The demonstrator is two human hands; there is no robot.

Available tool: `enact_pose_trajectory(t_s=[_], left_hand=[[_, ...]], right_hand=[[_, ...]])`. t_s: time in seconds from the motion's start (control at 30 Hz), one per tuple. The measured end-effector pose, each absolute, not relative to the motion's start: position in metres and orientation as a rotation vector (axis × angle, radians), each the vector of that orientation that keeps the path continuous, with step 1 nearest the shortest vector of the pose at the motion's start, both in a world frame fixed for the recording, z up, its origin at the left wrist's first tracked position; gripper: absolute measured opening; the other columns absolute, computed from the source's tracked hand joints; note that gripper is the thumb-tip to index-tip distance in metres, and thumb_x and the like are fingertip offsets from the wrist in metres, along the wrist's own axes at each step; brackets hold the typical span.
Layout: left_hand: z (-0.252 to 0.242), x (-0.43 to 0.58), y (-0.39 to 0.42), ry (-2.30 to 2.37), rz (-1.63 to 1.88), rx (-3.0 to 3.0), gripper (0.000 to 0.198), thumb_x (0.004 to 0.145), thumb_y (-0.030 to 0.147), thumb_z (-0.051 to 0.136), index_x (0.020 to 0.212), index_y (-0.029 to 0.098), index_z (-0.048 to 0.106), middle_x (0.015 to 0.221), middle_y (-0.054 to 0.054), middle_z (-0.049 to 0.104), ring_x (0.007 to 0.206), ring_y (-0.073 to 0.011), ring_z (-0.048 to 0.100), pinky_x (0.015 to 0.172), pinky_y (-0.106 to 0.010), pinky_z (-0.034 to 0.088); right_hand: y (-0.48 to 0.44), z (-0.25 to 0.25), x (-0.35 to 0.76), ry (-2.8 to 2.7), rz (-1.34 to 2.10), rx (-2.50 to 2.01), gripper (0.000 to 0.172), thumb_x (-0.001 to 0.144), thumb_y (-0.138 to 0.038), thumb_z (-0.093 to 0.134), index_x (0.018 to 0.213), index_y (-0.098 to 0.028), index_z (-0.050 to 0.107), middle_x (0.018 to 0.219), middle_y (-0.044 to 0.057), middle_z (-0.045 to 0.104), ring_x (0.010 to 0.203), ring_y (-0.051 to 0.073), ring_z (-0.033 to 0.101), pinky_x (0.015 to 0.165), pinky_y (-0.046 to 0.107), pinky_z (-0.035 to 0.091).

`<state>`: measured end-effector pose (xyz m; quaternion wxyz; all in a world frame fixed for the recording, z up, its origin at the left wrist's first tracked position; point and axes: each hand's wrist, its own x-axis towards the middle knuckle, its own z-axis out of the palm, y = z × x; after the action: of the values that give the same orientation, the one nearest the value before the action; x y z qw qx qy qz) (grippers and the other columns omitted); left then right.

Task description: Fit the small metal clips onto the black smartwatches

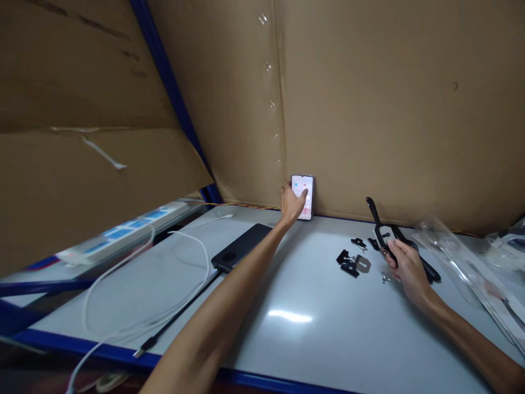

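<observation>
My left hand (292, 203) reaches to a phone (309, 205) propped upright against the cardboard, its screen lit. The thumb lies over the screen and the fingers spread at the phone's left edge. My right hand (408, 268) is closed on a black spokeshave (383, 232), one handle pointing up and away; the lower part is hidden by the fingers. Another black handled tool (430, 272) lies behind this hand, partly covered. Left of it are black cap pieces (348, 268), a grey slotted blade (363, 265) and a small thumbscrew (384, 278).
A black power bank (241, 249) lies beside my left forearm, with a black cable (180, 314) and white cables (200, 246) nearby. A white power strip (123, 232) runs along the left edge. Clear plastic packaging (451, 257) sits at right. Cardboard (389, 109) walls the table's back.
</observation>
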<state>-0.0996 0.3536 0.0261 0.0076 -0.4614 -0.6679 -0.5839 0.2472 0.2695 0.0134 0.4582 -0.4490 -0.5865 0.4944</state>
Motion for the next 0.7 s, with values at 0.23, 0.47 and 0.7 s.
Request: enact_pose_trajectory(t_s=[0.23, 0.47, 0.7], left_hand=[[0.028, -0.096, 0.356, -2.119, -1.77, -1.345, 0.049, 0.084, 0.035, 0.073, 0.121, 0.014, 0.049, 0.131, -0.024, 0.06, 0.126, -0.0365, 0.057, 0.11, -0.051, 0.042], [0.019, -0.099, 0.368, -2.057, -1.852, -1.26, 0.051, 0.079, 0.037, 0.078, 0.117, 0.019, 0.049, 0.125, -0.018, 0.062, 0.126, -0.0374, 0.058, 0.111, -0.056, 0.043], [0.01, -0.099, 0.37, -1.991, -1.894, -1.271, 0.05, 0.083, 0.037, 0.074, 0.122, 0.019, 0.05, 0.13, -0.018, 0.061, 0.132, -0.0352, 0.054, 0.115, -0.054, 0.039]], right_hand=[[0.269, 0.015, 0.246, -1.46, 1.198, -1.115, 0.052, 0.079, -0.069, 0.065, 0.07, -0.023, 0.043, 0.051, -0.007, 0.04, 0.042, 0.007, 0.029, 0.036, 0.021, 0.021], [0.268, 0.016, 0.246, -1.454, 1.206, -1.099, 0.053, 0.08, -0.069, 0.066, 0.071, -0.023, 0.042, 0.052, -0.007, 0.04, 0.042, 0.007, 0.029, 0.036, 0.02, 0.02], [0.27, 0.014, 0.246, -1.462, 1.211, -1.112, 0.052, 0.08, -0.07, 0.065, 0.073, -0.022, 0.044, 0.052, -0.007, 0.04, 0.043, 0.007, 0.029, 0.036, 0.02, 0.02]])
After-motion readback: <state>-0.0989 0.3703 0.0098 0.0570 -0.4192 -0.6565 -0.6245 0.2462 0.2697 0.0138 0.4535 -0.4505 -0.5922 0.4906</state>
